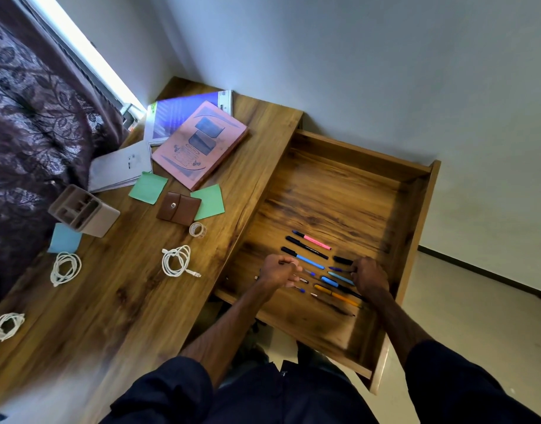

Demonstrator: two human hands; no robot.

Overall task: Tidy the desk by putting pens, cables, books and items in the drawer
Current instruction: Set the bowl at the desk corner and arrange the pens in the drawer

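The wooden drawer (pixel 416 209) stands pulled out to the right of the desk (pixel 134 301). Several pens (pixel 312 240) lie in a row on its floor: pink, black, blue, purple, orange. My left hand (pixel 278 272) hovers over the row's left ends with fingers curled, gripping a thin pen. My right hand (pixel 370 275) is curled at the right ends, pinching the purple and light-blue pens (pixel 339 276). On the desk lie three coiled white cables (pixel 177 260), (pixel 65 267), (pixel 7 325), a pink book (pixel 199 142) and a blue-covered book (pixel 171 117).
Also on the desk are a brown wallet (pixel 178 208), a tape roll (pixel 197 230), green sticky notes (pixel 148 188), a blue note (pixel 64 238), a white booklet (pixel 120 165) and a beige organiser (pixel 84 211). A dark curtain (pixel 27 133) hangs at left.
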